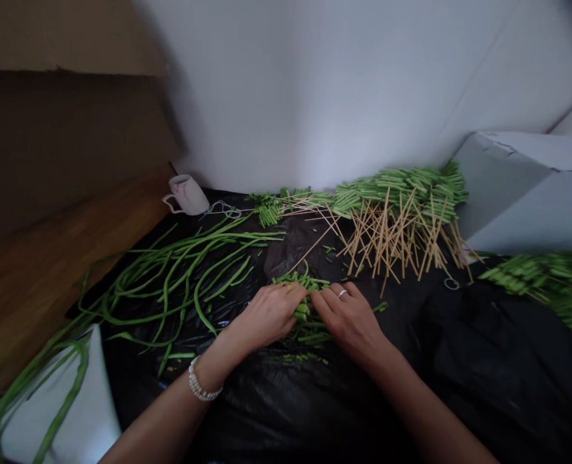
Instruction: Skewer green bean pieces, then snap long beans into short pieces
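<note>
My left hand [266, 316], with a bead bracelet on the wrist, and my right hand [348, 316], with a ring, meet over a small heap of cut green bean pieces [302, 283] on black plastic sheeting [483, 361]. Both hands have their fingers curled down onto the pieces, gripping a short bundle of them between the fingertips. Long uncut green beans [184, 270] lie spread to the left of my left hand.
A pile of bean pieces on wooden skewers [402, 212] lies at the back right, another [551, 280] at the far right. A white mug [186, 194] stands by the wall. A white box [532, 187] sits at right, a wooden surface [39, 258] at left.
</note>
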{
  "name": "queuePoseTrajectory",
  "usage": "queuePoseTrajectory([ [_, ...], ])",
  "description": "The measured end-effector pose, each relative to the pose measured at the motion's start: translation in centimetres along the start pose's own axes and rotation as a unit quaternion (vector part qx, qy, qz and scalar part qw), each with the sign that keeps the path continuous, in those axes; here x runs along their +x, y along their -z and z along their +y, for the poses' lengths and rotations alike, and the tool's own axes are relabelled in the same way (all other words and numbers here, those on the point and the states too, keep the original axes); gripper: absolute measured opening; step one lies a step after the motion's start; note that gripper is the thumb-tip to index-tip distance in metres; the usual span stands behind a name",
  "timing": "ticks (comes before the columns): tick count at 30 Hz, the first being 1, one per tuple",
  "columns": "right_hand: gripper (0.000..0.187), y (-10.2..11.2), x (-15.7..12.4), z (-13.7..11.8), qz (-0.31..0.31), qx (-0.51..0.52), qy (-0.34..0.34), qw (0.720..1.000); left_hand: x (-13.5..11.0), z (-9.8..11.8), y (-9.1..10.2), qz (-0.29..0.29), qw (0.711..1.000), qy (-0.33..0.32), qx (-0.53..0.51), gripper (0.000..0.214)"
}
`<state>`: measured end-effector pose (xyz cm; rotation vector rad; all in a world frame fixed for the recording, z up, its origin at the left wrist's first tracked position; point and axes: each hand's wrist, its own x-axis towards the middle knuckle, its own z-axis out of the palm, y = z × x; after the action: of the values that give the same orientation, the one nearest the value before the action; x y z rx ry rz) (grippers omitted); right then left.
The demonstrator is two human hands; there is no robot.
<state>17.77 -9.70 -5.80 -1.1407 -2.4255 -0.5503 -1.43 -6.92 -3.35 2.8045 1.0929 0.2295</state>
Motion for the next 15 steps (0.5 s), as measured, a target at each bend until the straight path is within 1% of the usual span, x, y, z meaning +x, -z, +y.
queuePoseTrajectory([
  [4,0.026,0.0,0.05,0.09,-0.015,0.007,0.003,1.0,0.15,0.01,-0.17,0.011,1.0,0.01,0.011,0.028],
  [6,0.027,-0.05,0.08,0.06,-0.031,0.013,0.002,0.999,0.29,-0.07,-0.26,0.023,1.0,0.012,0.016,0.026],
  [8,0.023,-0.13,0.1,0.01,-0.046,0.021,-0.005,0.999,0.42,-0.14,-0.29,0.034,0.999,0.007,0.018,0.025],
  [11,0.013,-0.26,0.08,-0.04,-0.059,0.024,-0.009,0.998,0.47,-0.15,-0.27,0.034,0.999,-0.007,0.013,0.028],
  [15,0.01,-0.23,0.04,-0.01,-0.053,0.04,0.001,0.998,0.15,-0.07,-0.21,0.026,1.0,-0.007,-0.008,0.032],
])
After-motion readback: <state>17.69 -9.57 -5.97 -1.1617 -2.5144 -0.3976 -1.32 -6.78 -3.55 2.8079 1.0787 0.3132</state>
